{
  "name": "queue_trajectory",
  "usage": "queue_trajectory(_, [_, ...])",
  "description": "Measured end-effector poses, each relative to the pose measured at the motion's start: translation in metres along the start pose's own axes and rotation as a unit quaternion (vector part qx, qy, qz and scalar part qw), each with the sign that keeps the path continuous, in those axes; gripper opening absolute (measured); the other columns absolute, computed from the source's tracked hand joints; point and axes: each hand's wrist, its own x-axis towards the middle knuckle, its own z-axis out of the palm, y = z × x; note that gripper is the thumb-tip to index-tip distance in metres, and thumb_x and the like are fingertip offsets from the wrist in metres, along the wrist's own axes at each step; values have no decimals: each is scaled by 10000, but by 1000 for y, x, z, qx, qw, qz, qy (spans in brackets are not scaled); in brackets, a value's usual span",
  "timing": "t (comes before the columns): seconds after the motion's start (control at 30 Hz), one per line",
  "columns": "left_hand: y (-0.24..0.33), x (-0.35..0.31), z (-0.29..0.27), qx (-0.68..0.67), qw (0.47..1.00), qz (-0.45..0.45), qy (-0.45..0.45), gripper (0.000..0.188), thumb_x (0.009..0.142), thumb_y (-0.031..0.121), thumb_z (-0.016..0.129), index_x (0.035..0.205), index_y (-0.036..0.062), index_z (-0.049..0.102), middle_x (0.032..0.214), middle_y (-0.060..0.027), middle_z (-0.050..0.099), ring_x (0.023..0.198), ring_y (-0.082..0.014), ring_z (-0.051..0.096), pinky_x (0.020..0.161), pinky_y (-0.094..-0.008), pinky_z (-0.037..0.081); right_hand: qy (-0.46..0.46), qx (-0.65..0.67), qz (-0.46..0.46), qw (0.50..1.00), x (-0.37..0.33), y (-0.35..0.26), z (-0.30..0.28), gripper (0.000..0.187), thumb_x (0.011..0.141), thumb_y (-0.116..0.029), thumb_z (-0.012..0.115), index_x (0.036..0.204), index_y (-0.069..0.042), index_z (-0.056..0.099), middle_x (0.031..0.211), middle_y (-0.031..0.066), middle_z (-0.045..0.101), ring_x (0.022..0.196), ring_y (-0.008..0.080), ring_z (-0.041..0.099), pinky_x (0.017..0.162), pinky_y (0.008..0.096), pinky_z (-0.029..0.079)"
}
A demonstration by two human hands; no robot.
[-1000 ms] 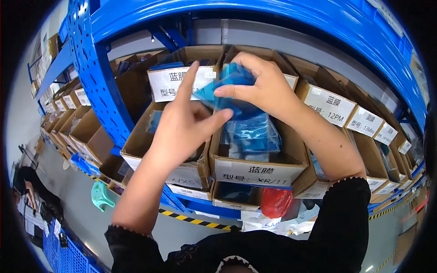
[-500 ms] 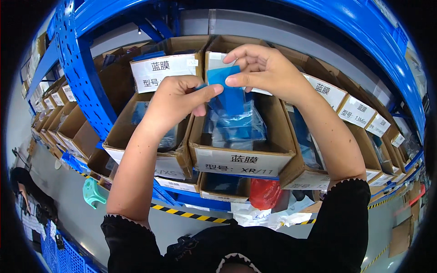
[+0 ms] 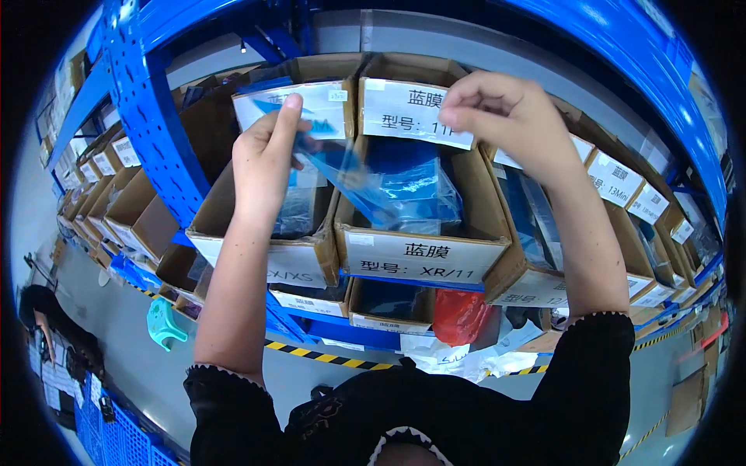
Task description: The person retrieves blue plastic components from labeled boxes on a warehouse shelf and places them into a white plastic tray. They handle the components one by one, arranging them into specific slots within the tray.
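blue shelving (image 3: 148,132) behind; left hand (image 3: 268,159) fingers pinching blue film (image 3: 350,175), right hand (image 3: 509,116) fingers pressed together

Even, fairly bright ambient light, no hard shadows on the forearms. Soft shade inside the cardboard boxes (image 3: 420,225) and under the upper shelf beam; the recess at the rack's top edge goes dark. Small point highlight near the blue upright (image 3: 151,132) at the rack's top left corner. Sheen and mild glare on the blue film (image 3: 365,175) between the left hand (image 3: 268,159) and right hand (image 3: 509,116); the film reads slightly smeared, hands sharp enough. White box labels run close to clipping but are still legible. Heavy fisheye: shelf beams bow hard toward the rim, black vignette at all corners, detail softens at the periphery, floor at the lower left edge looks mushy.
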Motion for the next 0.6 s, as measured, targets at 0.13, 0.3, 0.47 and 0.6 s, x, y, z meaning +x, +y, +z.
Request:
queue_trajectory(0.13, [10,-9,10,-104,987,109,60,264,909,217,609,1031,-17,624,821,-62,661,672,-62,565,562,-198,438,20,114,23,993,-7,-15,40,427,799,-381,704,1022,-23,634,861,86,613,729,118,549,670,253,472])
queue_trajectory(0.3, [17,-30,24,-102,984,133,65,297,902,82,600,1182,12,529,990,-63,635,688,-18,502,616,-168,408,130,43,41,990,-12,-3,66,663,837,-459,633,1248,38,482,1133,204,544,1080,265,531,877,353,451])
queue_trajectory(0.47, [17,-38,37,-150,970,141,125,293,904,67,593,1182,22,512,857,-12,597,637,-8,468,557,-169,378,99,223,192,951,-12,3,85,744,844,-487,620,1318,52,424,1275,224,488,1205,274,458,954,328,384])
queue_trajectory(0.6, [16,-47,43,-115,980,123,101,285,905,67,590,1178,29,514,771,7,563,591,-7,460,509,-166,359,-10,312,162,936,-9,-14,82,645,848,-511,597,1192,33,546,1119,146,579,1019,187,533,864,300,411])
